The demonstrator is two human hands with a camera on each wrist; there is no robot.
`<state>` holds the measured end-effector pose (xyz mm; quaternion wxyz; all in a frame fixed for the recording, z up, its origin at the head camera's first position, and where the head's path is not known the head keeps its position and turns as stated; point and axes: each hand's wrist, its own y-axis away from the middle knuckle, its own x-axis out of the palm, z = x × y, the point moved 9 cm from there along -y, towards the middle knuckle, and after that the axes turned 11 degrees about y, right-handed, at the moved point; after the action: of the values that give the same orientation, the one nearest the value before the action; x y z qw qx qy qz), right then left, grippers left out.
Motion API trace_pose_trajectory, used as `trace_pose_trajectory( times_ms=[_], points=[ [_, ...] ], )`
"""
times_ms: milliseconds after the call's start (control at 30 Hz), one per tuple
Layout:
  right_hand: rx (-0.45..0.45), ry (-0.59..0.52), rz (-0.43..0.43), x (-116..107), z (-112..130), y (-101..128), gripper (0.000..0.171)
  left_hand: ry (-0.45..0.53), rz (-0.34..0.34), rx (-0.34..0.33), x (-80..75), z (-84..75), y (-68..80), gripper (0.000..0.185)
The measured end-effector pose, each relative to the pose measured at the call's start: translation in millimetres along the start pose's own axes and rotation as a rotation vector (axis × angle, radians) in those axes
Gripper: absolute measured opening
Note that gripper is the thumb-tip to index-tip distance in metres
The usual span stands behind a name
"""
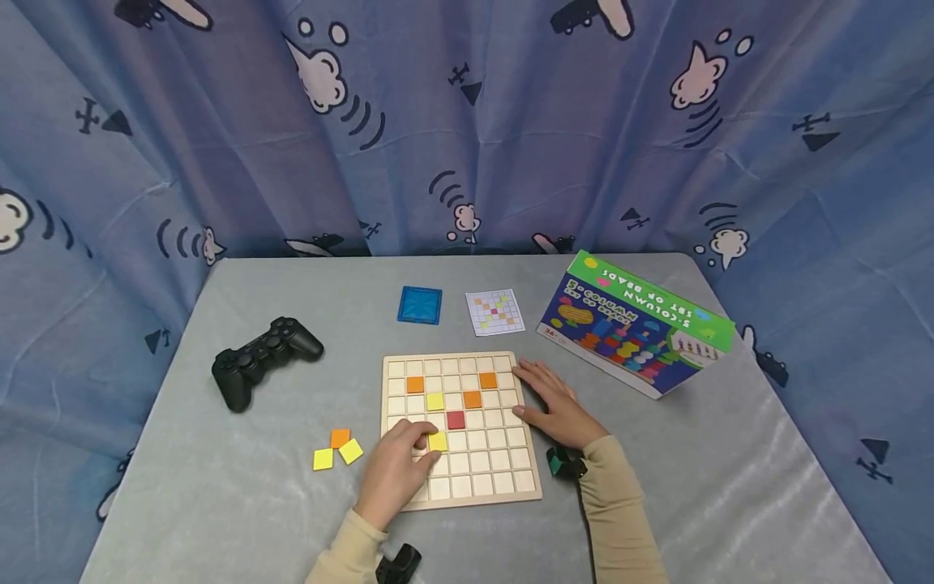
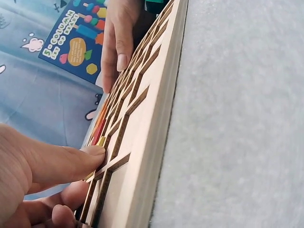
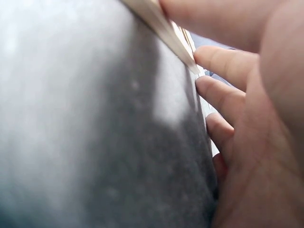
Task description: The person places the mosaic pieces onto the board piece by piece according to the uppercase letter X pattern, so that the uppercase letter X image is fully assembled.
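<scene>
A wooden grid board (image 1: 461, 487) lies in the middle of the table, with orange, yellow and red tiles in some cells. My left hand (image 1: 420, 444) is curled over its lower left part and pinches the left edge of a yellow tile (image 1: 439, 441) that sits in a cell below the red tile (image 1: 456, 419). In the left wrist view the thumb (image 2: 92, 154) presses against that yellow tile (image 2: 101, 141). My right hand (image 1: 530, 394) lies flat on the board's right edge (image 3: 159, 21), fingers straight.
Three loose tiles (image 1: 337, 448), one orange and two yellow, lie left of the board. A black game controller (image 1: 261, 359) sits further left. Behind the board are a blue square piece (image 1: 419, 305), a pattern card (image 1: 494, 311) and a colourful toy box (image 1: 635, 324).
</scene>
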<state>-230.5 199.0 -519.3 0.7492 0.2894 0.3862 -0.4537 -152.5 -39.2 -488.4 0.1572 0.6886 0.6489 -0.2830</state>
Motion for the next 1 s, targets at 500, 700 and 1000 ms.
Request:
trace_pose_trajectory(
  times_ms=[500,700,1000],
  points=[
    [0.006,0.002,0.002,0,0,0,0.068,-0.001,0.017,-0.003,0.5,0.6,-0.4,0.024],
    [0.003,0.006,0.004,0,-3,0,0.068,-0.003,0.03,-0.008,1.8,0.1,-2.5,0.023],
    [0.005,0.001,0.012,0,-2,-1,0.068,0.054,-0.112,-0.05,-47.9,16.2,2.6,0.02]
  ],
)
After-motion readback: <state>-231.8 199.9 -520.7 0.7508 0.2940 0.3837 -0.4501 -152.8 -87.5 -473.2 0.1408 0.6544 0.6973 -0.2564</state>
